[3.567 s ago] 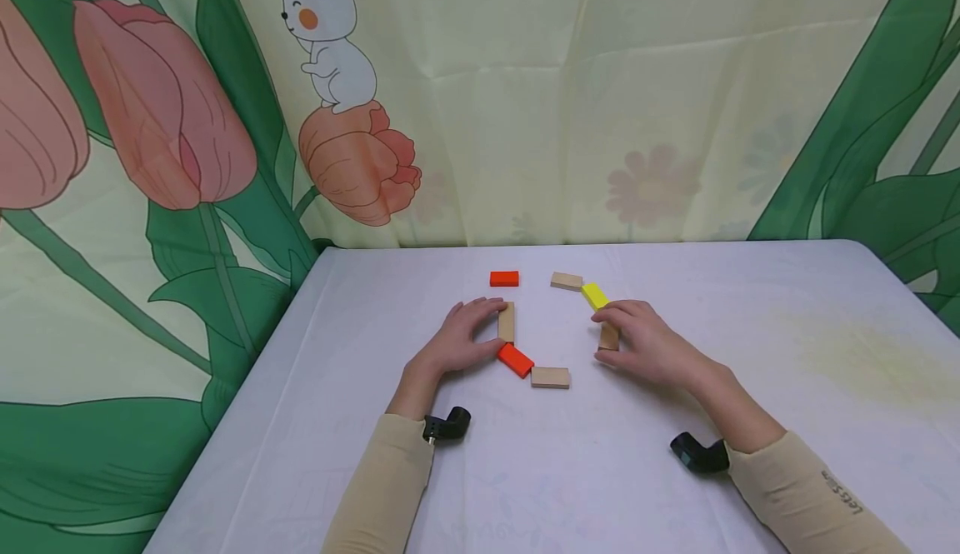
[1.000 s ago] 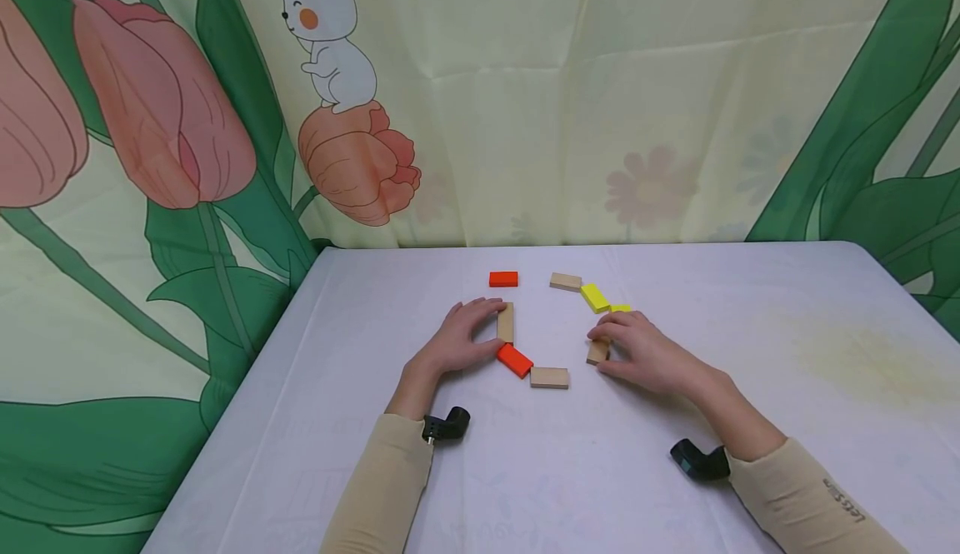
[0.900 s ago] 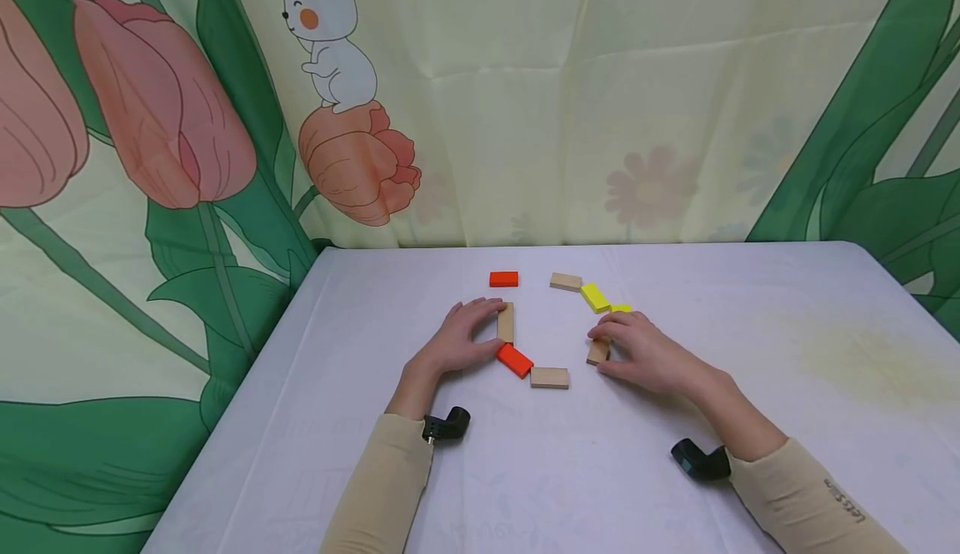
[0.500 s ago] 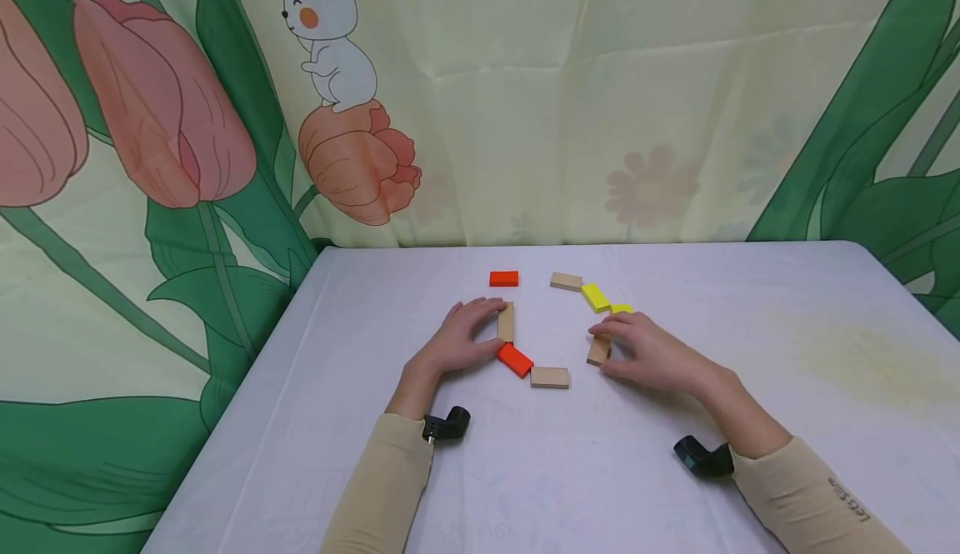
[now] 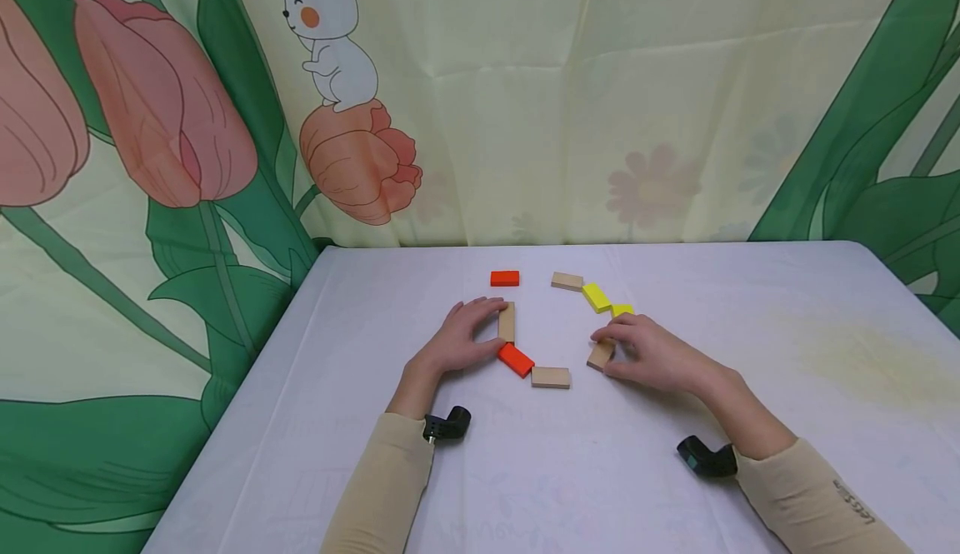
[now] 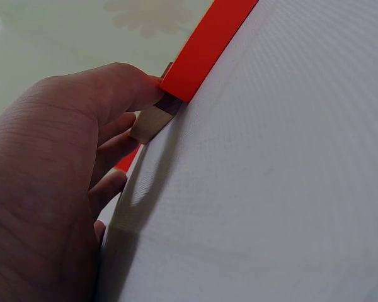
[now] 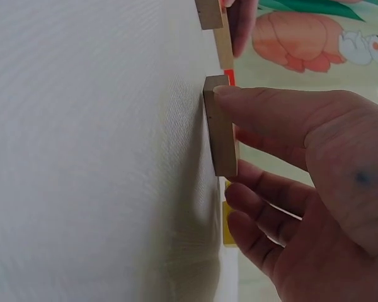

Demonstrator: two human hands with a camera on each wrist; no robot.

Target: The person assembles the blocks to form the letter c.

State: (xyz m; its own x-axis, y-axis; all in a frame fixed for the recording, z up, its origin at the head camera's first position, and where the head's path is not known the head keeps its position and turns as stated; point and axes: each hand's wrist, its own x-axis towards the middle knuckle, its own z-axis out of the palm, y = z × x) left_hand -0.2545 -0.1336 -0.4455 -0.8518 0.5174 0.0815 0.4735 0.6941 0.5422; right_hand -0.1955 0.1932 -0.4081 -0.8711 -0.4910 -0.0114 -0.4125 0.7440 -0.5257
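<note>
I see beige sleeves [image 5: 382,479] and black wrist cameras [image 5: 447,425] nearest, over the white tablecloth [image 5: 525,479]. Next, near wooden block [image 5: 551,378] lies flat, its corner at the angled red block [image 5: 516,361]. Right hand [image 5: 651,356] pinches the right wooden block [image 5: 601,355] end to end, thumb on the near end; block sits slanted at the cloth. Left hand [image 5: 467,341] pinches the left wooden block [image 5: 507,322], thumb at its near end by the angled red block. I can't tell if the right wooden block touches the partly hidden yellow block [image 5: 622,310]. Beyond: slanted yellow block [image 5: 597,297], far wooden block [image 5: 567,281] touching it, far red block [image 5: 505,278] standing apart, tulip-and-rabbit backdrop [image 5: 510,146].
</note>
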